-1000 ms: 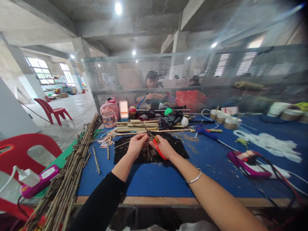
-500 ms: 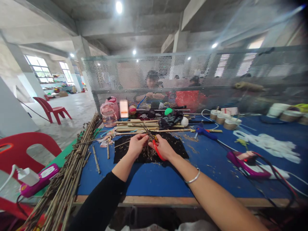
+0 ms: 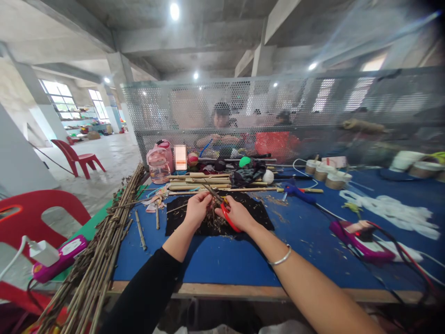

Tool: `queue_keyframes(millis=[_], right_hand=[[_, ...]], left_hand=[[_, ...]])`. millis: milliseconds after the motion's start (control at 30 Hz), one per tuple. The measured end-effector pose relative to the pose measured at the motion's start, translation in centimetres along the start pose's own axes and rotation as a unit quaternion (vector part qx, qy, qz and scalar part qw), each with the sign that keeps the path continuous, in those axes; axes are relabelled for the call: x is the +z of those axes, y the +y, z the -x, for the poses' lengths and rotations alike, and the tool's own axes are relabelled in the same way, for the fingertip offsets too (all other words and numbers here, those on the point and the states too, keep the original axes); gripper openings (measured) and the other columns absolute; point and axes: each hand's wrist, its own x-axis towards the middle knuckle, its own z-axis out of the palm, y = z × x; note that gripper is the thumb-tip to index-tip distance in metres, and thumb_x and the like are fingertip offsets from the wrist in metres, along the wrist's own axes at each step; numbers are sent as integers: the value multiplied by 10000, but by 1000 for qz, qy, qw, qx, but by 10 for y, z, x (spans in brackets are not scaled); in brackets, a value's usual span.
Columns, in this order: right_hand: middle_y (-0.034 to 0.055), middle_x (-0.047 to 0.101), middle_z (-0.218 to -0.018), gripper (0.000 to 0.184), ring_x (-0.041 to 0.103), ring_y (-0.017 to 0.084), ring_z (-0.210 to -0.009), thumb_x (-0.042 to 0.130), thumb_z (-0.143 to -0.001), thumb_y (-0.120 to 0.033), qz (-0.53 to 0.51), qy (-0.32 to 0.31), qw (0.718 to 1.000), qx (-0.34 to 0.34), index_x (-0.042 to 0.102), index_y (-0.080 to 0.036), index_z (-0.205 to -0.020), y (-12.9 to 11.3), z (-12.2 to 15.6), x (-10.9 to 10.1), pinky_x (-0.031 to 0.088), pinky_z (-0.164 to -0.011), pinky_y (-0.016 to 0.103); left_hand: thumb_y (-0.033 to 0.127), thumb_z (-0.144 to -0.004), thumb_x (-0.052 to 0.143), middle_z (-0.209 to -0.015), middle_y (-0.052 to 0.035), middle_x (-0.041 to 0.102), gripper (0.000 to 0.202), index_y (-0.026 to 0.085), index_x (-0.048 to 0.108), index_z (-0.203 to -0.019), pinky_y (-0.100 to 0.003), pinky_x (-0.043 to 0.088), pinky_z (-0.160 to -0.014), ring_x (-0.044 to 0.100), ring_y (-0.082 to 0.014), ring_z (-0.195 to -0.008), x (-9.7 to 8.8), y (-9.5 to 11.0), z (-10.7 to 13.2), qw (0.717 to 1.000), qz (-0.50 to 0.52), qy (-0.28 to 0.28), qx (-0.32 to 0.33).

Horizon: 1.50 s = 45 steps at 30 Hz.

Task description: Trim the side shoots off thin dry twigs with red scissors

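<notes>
The left hand (image 3: 197,207) pinches a thin twig (image 3: 209,191) between closed fingers, and the right hand (image 3: 237,213) is wrapped around red-handled scissors (image 3: 227,215), blades up against the same twig. The two hands sit almost touching over the black cloth (image 3: 257,214), the landmark here. The twig's long axis slants from the fingers away and to the left, its free end pointing toward the far edge of the cloth; the left hand is the nearer to that free end, while the right meets it at the base. Whether the blades are closed on the wood I cannot tell. Loose clippings lie on the cloth under the hands. Left of the cloth a long bundle of sticks (image 3: 104,253) runs along the bench (image 3: 215,260) edge; beyond the cloth lie bamboo rods (image 3: 194,182); to its right, a blue glue gun (image 3: 298,192).
</notes>
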Motion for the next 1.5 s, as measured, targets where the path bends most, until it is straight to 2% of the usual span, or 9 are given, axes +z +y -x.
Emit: queue_keyframes(millis=[133, 400, 633, 733, 933, 1067, 1300, 1400, 1500], right_hand=[[24, 623, -825, 359, 570, 149, -684, 603, -720, -472, -18, 11, 1000, -1, 474, -222, -942, -2, 2, -1, 346, -582, 225], [30, 636, -792, 311, 594, 166, -715, 629, -726, -417, -40, 11, 999, 22, 474, -215, -904, -3, 1, 4, 362, -607, 233], [48, 627, -873, 346, 599, 173, -776, 641, -712, -413, -32, 19, 999, 8, 465, -214, -934, -4, 2, 2, 370, -616, 230], [37, 626, -834, 325, 593, 164, -732, 627, -723, -414, -32, 16, 999, 7, 464, -212, -918, -3, 2, 3, 364, -601, 227], [1, 597, -689, 301, 539, 137, -614, 598, -724, -471, -20, 25, 999, 13, 466, -212, -799, 0, 0, 5, 336, -547, 214], [-2, 588, -667, 315, 521, 129, -594, 566, -734, -507, -6, 24, 1000, 12, 469, -208, -760, 2, -2, 4, 323, -532, 208], [16, 617, -771, 344, 570, 154, -667, 612, -714, -466, 21, 1, 1000, 11, 483, -217, -915, 0, 0, 0, 327, -559, 220], [37, 617, -867, 373, 578, 170, -743, 618, -705, -473, 27, 16, 999, -7, 479, -217, -938, -2, 1, -1, 346, -595, 232], [39, 619, -863, 367, 582, 181, -757, 597, -714, -497, 37, 29, 999, -9, 471, -222, -921, -2, 1, 0, 339, -587, 234]], left_hand=[[327, -602, 697, -614, -9, 602, 249, 125, 670, -746, -195, 404, -511, 502, -81, -527, 2, 0, 2, 1000, -15, -8, -13], [326, -593, 712, -688, -30, 637, 311, 130, 684, -832, -209, 428, -541, 546, -105, -591, 3, 0, 4, 1000, -24, -9, -10], [331, -566, 727, -645, -33, 631, 316, 127, 694, -806, -242, 451, -558, 557, -129, -595, 3, -1, 5, 999, -22, -19, -27], [337, -568, 727, -660, -33, 631, 311, 129, 697, -798, -243, 457, -563, 552, -123, -596, 4, 0, 6, 999, -16, -27, -25], [331, -551, 744, -655, -35, 619, 336, 118, 692, -806, -231, 455, -542, 538, -108, -579, 4, 1, 6, 1000, -2, -2, -24], [323, -560, 739, -649, -28, 613, 311, 122, 688, -792, -216, 449, -540, 535, -99, -574, 3, 3, 5, 1000, 5, 4, -25], [290, -609, 699, -663, -27, 627, 198, 138, 684, -736, -207, 439, -540, 540, -101, -582, 3, 3, 3, 1000, -12, 5, -18], [273, -622, 683, -660, -30, 637, 170, 142, 689, -730, -219, 445, -545, 553, -118, -594, 3, 0, 3, 999, -33, 4, -16], [266, -635, 669, -680, -37, 646, 176, 141, 695, -755, -233, 457, -565, 563, -126, -612, 3, -2, 3, 999, -39, -6, -9]])
